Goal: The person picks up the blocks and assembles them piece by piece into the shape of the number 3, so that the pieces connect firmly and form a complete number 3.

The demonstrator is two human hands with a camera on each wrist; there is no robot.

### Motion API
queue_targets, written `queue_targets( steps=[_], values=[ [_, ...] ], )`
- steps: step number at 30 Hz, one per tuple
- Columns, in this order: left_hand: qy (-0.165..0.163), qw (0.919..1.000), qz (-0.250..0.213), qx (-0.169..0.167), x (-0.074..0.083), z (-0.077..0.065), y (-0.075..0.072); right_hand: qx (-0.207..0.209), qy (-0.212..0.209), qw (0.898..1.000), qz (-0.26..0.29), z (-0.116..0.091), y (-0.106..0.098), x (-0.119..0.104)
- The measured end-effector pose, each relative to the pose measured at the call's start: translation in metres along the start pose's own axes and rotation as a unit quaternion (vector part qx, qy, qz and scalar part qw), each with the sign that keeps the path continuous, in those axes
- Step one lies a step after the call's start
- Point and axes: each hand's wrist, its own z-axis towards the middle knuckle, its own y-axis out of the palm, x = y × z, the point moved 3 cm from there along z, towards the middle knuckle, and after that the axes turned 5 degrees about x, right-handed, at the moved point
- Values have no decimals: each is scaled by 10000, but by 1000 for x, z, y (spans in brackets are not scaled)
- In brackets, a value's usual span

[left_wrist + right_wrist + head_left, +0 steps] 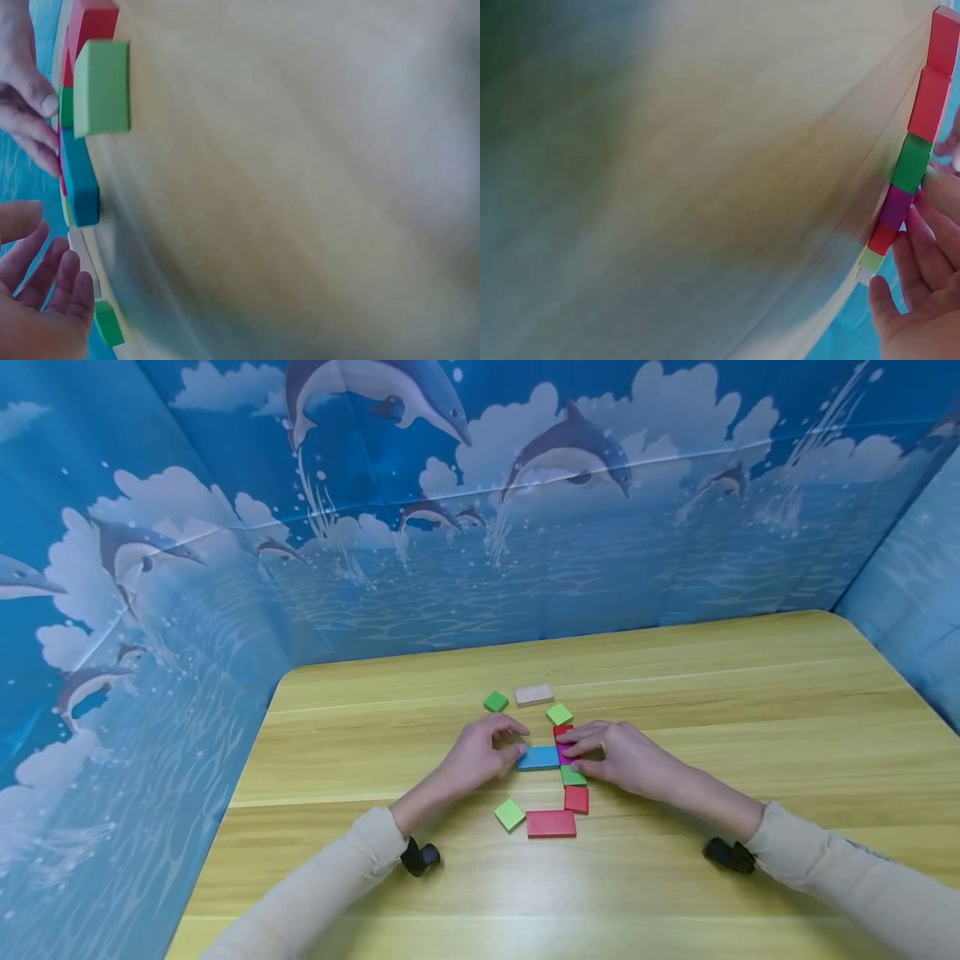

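Note:
My right hand (626, 760) rests at the column of blocks, fingertips on or beside the magenta block (567, 757) and its neighbours. Beyond the magenta block lies a red block (561, 730); nearer come a green block (573, 776) and another red block (576, 800). A long blue block (538, 759) meets the column's left side. Close to its left end is my left hand (480, 752), fingers loosely bent and thumb spread. In the left wrist view the left hand (37, 300) holds nothing. Some right fingertips are hidden in the head view.
A light green block (559, 714) touches the column's far end. Beyond lie a pale block (534, 695) and a green block (496, 702). Nearer are a long red block (551, 824) and a light green block (510, 815). A dolphin-print curtain (487, 585) borders the wooden table (750, 693).

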Motion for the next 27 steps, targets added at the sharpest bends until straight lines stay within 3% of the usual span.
queue_targets(
  steps=[11,17,27],
  values=[
    [135,9994,75,324,-2,18,-10,-2,-7,10000,5,-1,1,0],
    [51,9987,82,503,-8,35,-16,-7,39,10000,1,-2,1,0],
    [40,9970,522,566,-24,56,-18,-9,99,9999,25,-2,2,2]
  ],
)
